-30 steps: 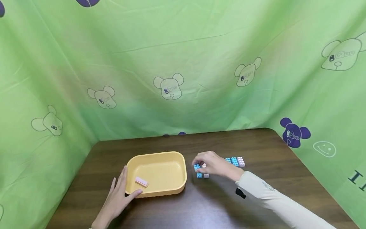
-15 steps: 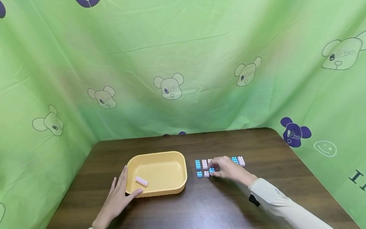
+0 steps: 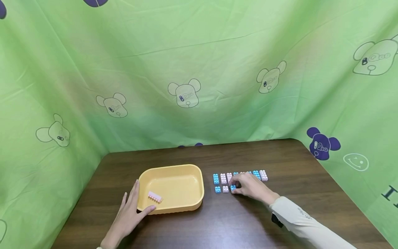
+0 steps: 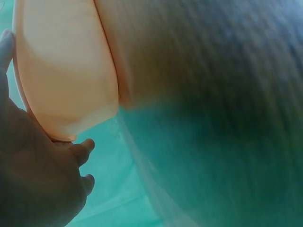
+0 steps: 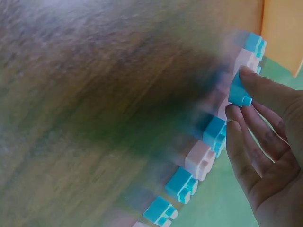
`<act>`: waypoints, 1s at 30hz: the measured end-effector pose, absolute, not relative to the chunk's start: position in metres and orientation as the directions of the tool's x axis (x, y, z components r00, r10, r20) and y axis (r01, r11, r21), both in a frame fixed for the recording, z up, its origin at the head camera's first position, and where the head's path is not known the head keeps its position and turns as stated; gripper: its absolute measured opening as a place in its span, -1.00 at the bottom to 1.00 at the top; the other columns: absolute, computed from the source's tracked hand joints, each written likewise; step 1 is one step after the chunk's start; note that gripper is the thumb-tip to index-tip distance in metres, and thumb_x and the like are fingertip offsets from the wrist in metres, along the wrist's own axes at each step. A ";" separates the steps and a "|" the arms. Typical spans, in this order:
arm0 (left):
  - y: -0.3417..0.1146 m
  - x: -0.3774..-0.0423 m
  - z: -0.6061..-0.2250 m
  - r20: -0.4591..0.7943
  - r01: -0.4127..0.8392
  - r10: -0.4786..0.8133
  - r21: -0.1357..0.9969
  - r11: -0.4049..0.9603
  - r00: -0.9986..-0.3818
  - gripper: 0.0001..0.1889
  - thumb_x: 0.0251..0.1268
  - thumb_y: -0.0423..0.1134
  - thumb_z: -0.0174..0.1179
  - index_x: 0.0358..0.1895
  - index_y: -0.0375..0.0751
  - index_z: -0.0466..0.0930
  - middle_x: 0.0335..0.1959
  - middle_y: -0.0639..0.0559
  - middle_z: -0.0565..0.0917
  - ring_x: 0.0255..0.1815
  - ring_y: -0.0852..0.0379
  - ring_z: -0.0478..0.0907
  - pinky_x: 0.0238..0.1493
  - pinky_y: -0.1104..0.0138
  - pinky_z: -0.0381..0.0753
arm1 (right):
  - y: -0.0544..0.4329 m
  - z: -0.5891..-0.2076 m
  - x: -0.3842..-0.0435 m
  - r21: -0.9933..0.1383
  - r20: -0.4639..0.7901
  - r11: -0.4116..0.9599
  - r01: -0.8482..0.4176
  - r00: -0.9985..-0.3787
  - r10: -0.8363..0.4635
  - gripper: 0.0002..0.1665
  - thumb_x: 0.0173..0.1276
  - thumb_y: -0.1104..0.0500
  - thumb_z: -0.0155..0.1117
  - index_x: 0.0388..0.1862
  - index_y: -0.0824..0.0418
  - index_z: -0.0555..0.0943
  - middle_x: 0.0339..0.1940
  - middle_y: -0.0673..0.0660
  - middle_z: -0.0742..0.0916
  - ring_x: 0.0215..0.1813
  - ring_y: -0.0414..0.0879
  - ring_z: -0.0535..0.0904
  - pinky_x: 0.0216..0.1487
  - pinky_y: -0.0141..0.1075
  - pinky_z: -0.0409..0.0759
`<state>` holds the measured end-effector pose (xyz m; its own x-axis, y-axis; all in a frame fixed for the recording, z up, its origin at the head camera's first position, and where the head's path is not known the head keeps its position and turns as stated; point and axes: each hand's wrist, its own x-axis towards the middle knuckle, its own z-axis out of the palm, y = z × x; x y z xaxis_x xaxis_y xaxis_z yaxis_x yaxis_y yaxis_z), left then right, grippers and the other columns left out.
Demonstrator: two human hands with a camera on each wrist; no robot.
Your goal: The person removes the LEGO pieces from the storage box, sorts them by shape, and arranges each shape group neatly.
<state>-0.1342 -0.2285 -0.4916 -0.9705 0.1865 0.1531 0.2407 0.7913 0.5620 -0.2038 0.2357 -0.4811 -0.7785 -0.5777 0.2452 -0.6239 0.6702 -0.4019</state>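
Observation:
My right hand (image 3: 250, 186) pinches a small blue building block (image 3: 233, 187) between thumb and fingers, right at the table. In the right wrist view, the thumb lies on the side of this blue block (image 5: 238, 90). To its left sit a small pink block (image 3: 225, 189) and another small blue block (image 3: 217, 189). Behind them runs a row of longer pink and blue blocks, partly hidden by the hand. My left hand (image 3: 125, 216) rests at the left end of a yellow tray (image 3: 174, 209), fingers straight along its side, thumb over the front rim.
Inside the tray lies a pink block piece (image 3: 154, 196). The row's right end has a long blue block (image 3: 256, 174) and a long pink block (image 3: 264, 175). A green printed curtain (image 3: 186, 128) surrounds the brown wooden table (image 3: 217, 224) behind and at both sides.
My right hand has moved right from the left end of the rows, and the small blue block has come beside the small pink one. The left hand keeps its place on the tray.

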 end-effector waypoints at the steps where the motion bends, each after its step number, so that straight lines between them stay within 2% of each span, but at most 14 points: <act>1: -0.229 -0.134 -0.491 0.149 0.237 0.185 0.561 0.793 -0.971 0.17 0.40 0.25 0.33 0.74 -0.29 -0.21 0.74 -0.31 -0.07 0.71 -0.31 -0.03 0.63 -0.31 -0.18 | 0.236 -0.482 -0.204 -0.395 0.244 0.673 -0.625 -0.778 -0.579 -0.79 0.16 0.24 0.68 -0.28 0.11 0.79 -0.39 -0.14 0.76 -0.35 -0.30 0.61 -0.34 -0.34 0.62; 18: -0.226 -0.135 -0.490 0.145 0.239 0.190 0.570 0.786 -0.971 0.15 0.41 0.22 0.33 0.74 -0.30 -0.20 0.75 -0.31 -0.09 0.71 -0.30 -0.05 0.64 -0.29 -0.19 | 0.236 -0.483 -0.199 -0.389 0.268 0.700 -0.599 -0.800 -0.537 -0.79 0.16 0.21 0.69 -0.24 0.12 0.80 -0.34 -0.10 0.78 -0.33 -0.31 0.61 -0.30 -0.33 0.66; 22: -0.226 -0.135 -0.490 0.148 0.244 0.194 0.559 0.793 -0.970 0.15 0.41 0.21 0.33 0.73 -0.33 -0.19 0.74 -0.32 -0.09 0.71 -0.30 -0.04 0.64 -0.30 -0.18 | 0.237 -0.476 -0.199 -0.382 0.287 0.705 -0.597 -0.802 -0.524 -0.77 0.15 0.21 0.69 -0.23 0.16 0.80 -0.32 -0.07 0.77 -0.32 -0.24 0.65 -0.30 -0.32 0.68; 30: -0.227 -0.134 -0.489 0.162 0.250 0.192 0.552 0.795 -0.968 0.15 0.41 0.22 0.34 0.72 -0.36 -0.17 0.74 -0.34 -0.07 0.71 -0.29 -0.02 0.62 -0.32 -0.15 | 0.222 -0.455 -0.207 -0.339 0.330 0.687 -0.643 -0.765 -0.553 -0.77 0.16 0.22 0.69 -0.24 0.17 0.79 -0.27 0.00 0.79 -0.35 -0.10 0.70 -0.34 -0.28 0.67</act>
